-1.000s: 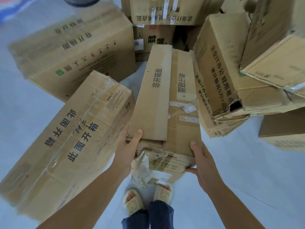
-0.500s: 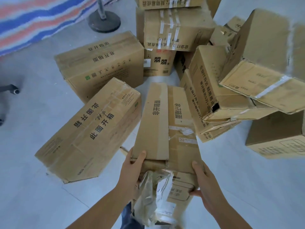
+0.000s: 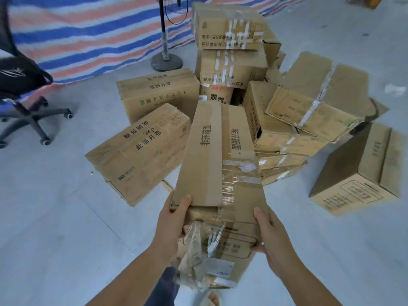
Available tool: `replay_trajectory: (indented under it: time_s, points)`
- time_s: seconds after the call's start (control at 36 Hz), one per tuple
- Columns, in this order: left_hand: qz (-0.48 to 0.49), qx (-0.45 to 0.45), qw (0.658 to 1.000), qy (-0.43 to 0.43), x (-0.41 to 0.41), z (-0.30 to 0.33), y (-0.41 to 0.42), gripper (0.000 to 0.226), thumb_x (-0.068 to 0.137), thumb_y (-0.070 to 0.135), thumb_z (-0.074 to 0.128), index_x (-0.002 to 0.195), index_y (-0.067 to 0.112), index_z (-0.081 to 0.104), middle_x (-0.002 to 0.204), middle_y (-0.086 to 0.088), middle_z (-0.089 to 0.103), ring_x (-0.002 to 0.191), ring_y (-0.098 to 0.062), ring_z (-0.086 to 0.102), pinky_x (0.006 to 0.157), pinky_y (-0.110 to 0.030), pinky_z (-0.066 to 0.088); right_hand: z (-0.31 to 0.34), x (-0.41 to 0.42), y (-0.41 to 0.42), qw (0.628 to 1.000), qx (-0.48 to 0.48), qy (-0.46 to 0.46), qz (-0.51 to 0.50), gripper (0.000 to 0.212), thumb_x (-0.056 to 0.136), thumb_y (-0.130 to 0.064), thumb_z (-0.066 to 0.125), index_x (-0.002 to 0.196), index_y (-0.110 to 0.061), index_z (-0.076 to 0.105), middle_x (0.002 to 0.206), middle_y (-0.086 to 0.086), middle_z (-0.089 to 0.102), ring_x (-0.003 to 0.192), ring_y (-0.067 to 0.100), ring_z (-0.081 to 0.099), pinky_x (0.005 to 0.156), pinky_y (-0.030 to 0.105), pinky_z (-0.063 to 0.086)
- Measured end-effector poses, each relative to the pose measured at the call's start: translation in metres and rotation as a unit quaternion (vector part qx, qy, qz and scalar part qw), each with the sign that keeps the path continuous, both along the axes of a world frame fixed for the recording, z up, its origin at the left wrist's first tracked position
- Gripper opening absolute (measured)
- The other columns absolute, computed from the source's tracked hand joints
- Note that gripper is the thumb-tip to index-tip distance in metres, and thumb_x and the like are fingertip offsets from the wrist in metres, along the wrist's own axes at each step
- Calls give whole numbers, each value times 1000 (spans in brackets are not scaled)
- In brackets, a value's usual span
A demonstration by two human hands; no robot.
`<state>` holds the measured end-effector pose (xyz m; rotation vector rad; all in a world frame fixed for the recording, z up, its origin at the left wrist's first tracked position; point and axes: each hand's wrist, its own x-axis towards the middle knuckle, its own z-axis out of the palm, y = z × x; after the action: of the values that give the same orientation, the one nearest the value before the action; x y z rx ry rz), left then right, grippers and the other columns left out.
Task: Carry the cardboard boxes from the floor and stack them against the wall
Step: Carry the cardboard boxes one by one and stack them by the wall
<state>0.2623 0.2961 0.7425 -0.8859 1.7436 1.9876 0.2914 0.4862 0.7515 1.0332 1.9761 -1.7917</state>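
Note:
A long narrow cardboard box (image 3: 220, 155) with torn tape and loose plastic at its near end is lifted off the floor, its far end pointing at the pile. My left hand (image 3: 174, 221) grips its near left corner, thumb on top. My right hand (image 3: 268, 237) grips the near right side, fingers curled under it. Behind it lie several more cardboard boxes: one tilted at the left (image 3: 141, 151), one flat behind that (image 3: 159, 93), a stack of two at the back (image 3: 229, 47), and a leaning heap at the right (image 3: 313, 107).
A separate box (image 3: 362, 171) stands on the floor at the right. An office chair (image 3: 26, 102) is at the left, a fan stand (image 3: 166, 59) at the back, and a striped tarp (image 3: 84, 34) covers the rear. Grey floor (image 3: 55, 228) lies around me.
The long box has risen from the floor with both hands on its near end. My view has lifted and pulled back, showing the tarp, chair and fan stand.

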Motion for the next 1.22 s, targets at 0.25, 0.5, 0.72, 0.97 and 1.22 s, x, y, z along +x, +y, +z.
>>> replay_trajectory:
  time_s: [0.25,0.5,0.72,0.97,1.22]
  points:
    - [-6,17,1000,7,112,42,-11,34,91,36,61,124,30,56,99,7,67,89,-13,64,92,-55,51,48,119,-11,999,3,27,-23,27,99,-32,45,126,-32,50,102,-8,65,88,14,64,77,46,55]
    - [-5,16,999,32,238,46,-77,24,93,35,59,118,34,58,95,7,67,85,-14,64,90,-54,50,53,240,-76,999,10,41,7,23,99,-37,44,121,-38,51,107,-7,66,92,16,65,80,45,54]
    - [68,-5,997,35,367,52,-133,27,92,36,60,118,33,59,98,5,68,86,-12,64,87,-50,52,59,340,-129,998,-12,24,60,28,99,-38,43,126,-40,46,113,-13,60,99,14,58,79,44,53]
    - [212,-21,975,67,493,53,-156,24,93,36,57,117,33,58,78,2,63,69,-7,61,65,-34,50,73,408,-160,972,-14,53,227,16,100,-36,43,114,-41,47,97,-30,51,82,-4,48,95,59,45]
    - [414,-24,907,65,655,57,-148,28,90,35,61,118,29,60,94,5,67,82,-14,65,66,-37,52,71,503,-181,888,23,119,443,24,98,-38,43,119,-39,54,108,-20,62,99,6,60,85,48,54]
